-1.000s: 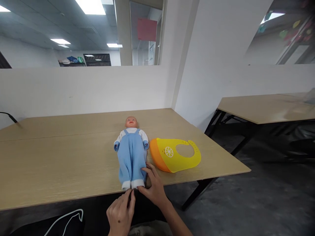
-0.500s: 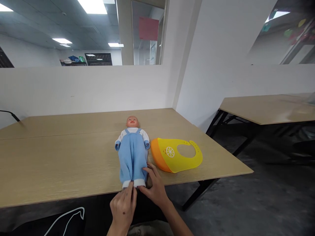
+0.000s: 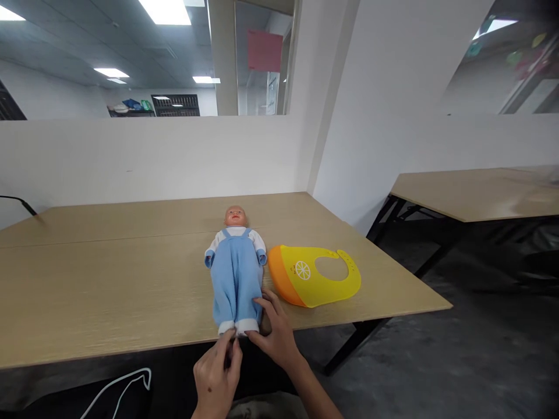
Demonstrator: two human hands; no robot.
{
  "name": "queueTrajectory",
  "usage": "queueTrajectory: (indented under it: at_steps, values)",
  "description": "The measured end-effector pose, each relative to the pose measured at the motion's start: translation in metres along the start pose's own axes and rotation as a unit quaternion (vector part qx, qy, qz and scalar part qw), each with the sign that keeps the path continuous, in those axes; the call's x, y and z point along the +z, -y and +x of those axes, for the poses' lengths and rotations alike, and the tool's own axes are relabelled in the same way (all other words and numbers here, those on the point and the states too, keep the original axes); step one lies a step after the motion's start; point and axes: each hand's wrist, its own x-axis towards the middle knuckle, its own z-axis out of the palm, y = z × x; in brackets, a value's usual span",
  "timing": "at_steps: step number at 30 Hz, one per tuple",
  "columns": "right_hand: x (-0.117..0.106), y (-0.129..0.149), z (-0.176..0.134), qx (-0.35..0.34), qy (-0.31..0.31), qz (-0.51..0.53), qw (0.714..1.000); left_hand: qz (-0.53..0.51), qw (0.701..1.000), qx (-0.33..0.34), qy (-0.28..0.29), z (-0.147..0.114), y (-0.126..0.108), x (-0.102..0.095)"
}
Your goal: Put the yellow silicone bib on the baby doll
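Note:
A baby doll [image 3: 236,270] in a white shirt and light blue dungarees lies on its back on the wooden table [image 3: 109,285], feet toward me at the front edge. My left hand [image 3: 217,375] pinches the white cuff of the doll's left-side leg from below the table edge. My right hand [image 3: 274,333] rests on the table beside the other leg, fingers touching its cuff and side. A yellow and orange silicone bib [image 3: 312,274] lies flat just right of the doll.
A white partition wall [image 3: 152,157] runs along the table's back edge. A black cable [image 3: 17,203] enters at the far left. A second wooden table [image 3: 471,192] stands to the right across a dark floor gap.
My left hand has dropped slightly lower at the doll's cuffs after rising half a second ago. The doll, bib and right hand stay almost where they were.

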Motion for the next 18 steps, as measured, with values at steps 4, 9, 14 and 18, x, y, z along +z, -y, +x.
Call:
queueTrajectory:
  at_steps: [4, 9, 14, 18]
  values:
    - [-0.009, 0.004, 0.002, -0.001, 0.009, 0.041, 0.999, -0.009, 0.999, -0.030, 0.019, 0.005, 0.014, -0.009]
    - [-0.028, 0.006, -0.001, 0.030, 0.056, 0.106, 0.992, -0.012, 0.997, -0.011, 0.077, 0.022, 0.030, -0.005]
    - [-0.028, 0.006, -0.003, 0.066, 0.045, 0.094, 0.992, -0.062, 0.992, -0.016, 0.112, 0.020, 0.035, 0.000]
    - [-0.022, 0.007, -0.002, 0.059, 0.038, 0.066, 0.995, -0.098, 0.988, -0.040, 0.109, 0.018, 0.035, -0.001]
